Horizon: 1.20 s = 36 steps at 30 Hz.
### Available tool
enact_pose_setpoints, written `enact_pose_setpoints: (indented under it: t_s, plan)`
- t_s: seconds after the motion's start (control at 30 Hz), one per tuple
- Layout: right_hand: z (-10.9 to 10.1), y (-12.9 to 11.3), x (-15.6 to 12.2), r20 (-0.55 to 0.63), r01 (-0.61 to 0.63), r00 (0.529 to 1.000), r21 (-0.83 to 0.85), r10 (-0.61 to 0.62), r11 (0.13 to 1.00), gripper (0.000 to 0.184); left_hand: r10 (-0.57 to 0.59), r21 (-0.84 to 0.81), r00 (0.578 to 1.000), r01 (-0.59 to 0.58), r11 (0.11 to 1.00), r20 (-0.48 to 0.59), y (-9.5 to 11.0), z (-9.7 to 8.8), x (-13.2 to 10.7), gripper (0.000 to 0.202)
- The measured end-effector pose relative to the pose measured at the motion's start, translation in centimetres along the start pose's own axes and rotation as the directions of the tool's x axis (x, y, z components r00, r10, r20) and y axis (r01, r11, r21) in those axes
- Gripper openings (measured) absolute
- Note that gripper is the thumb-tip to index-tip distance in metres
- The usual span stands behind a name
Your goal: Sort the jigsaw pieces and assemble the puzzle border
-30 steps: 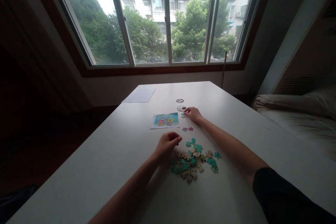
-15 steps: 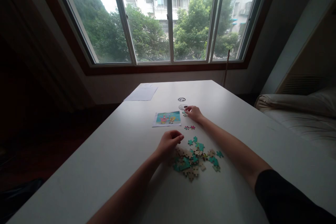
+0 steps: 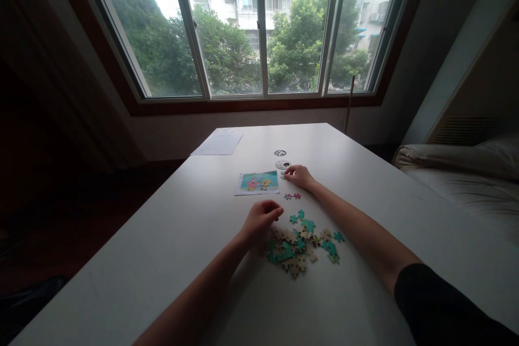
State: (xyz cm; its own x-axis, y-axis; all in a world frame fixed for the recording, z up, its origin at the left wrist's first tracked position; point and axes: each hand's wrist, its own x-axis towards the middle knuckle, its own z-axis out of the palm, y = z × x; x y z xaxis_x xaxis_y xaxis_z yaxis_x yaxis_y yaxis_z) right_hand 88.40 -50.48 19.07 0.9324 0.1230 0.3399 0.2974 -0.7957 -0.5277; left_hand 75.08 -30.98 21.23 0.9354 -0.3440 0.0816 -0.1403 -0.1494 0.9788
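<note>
My right hand [image 3: 300,177] reaches to the right edge of the picture card, its fingertips closed on a small puzzle piece [image 3: 283,175] that they partly cover. My left hand [image 3: 261,219] is curled with thumb and forefinger together, at the upper left of a loose heap of puzzle pieces [image 3: 295,266]. Whatever lies inside its fingers, if anything, is hidden. The heap mixes green faces and bare brown backs. Between the hands lie a pink puzzle piece [image 3: 297,195] and a multicoloured puzzle piece [image 3: 287,196]. The picture card [image 3: 259,181] shows colourful cartoon figures on blue.
Two round flat discs [image 3: 280,153] lie beyond my right hand. Sheets of white paper [image 3: 219,142] rest at the far left of the white table [image 3: 162,238]. A window stands behind it, and a covered couch [image 3: 462,173] is at the right.
My right hand has shifted very slightly down and toward the card, its fingers now over the small piece there. My left hand stays in place.
</note>
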Motion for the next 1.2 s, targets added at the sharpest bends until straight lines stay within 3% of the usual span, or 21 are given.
enact_pose_setpoints:
  t_s: [0.23, 0.37, 0.47, 0.57, 0.63, 0.83, 1.03, 1.2]
  plan:
    - [-1.4, -1.3, -1.3, 0.016, 0.005, 1.0, 0.058, -0.006, 0.998, 0.023, 0.006, 0.014, 1.0, -0.006, 1.0, 0.001, -0.1, 0.1, 0.1, 0.019]
    - [-3.9, -2.6, -3.9, 0.147, 0.075, 0.985, 0.128, -0.093, 0.989, 0.024, 0.015, 0.028, 1.0, -0.015, 0.999, -0.002, -0.4, 0.0, 0.2, 0.019]
    - [-6.5, -3.3, -6.8, 0.306, 0.111, 0.938, 0.182, -0.164, 0.977, 0.023, 0.022, 0.044, 1.0, -0.022, 0.999, 0.001, -0.5, 0.0, 0.2, 0.02]
    - [-8.7, -3.8, -9.9, 0.52, 0.103, 0.833, 0.185, -0.186, 0.977, 0.025, 0.032, 0.066, 0.999, -0.033, 0.997, 0.006, -0.4, 0.2, 0.2, 0.021]
    - [-9.4, -4.1, -11.8, 0.587, 0.082, 0.793, 0.164, -0.164, 0.983, 0.027, 0.04, 0.087, 0.999, -0.04, 0.995, 0.008, -0.4, 0.4, 0.2, 0.021]
    - [-8.9, -5.0, -14.7, 0.485, 0.105, 0.859, 0.142, -0.162, 0.984, 0.027, 0.063, 0.184, 0.998, -0.067, 0.981, 0.028, -0.2, 1.0, 0.0, 0.023]
    - [-8.0, -4.8, -15.3, 0.452, -0.013, 0.885, 0.264, -0.112, 0.964, 0.016, 0.114, 0.336, 0.99, -0.136, 0.932, 0.085, 0.2, 1.5, -0.6, 0.019]
    - [-7.3, -4.8, -15.7, 0.333, 0.062, 0.922, 0.373, -0.196, 0.926, 0.015, 0.169, 0.412, 0.968, -0.232, 0.881, 0.183, 0.9, 2.1, -1.5, 0.014]
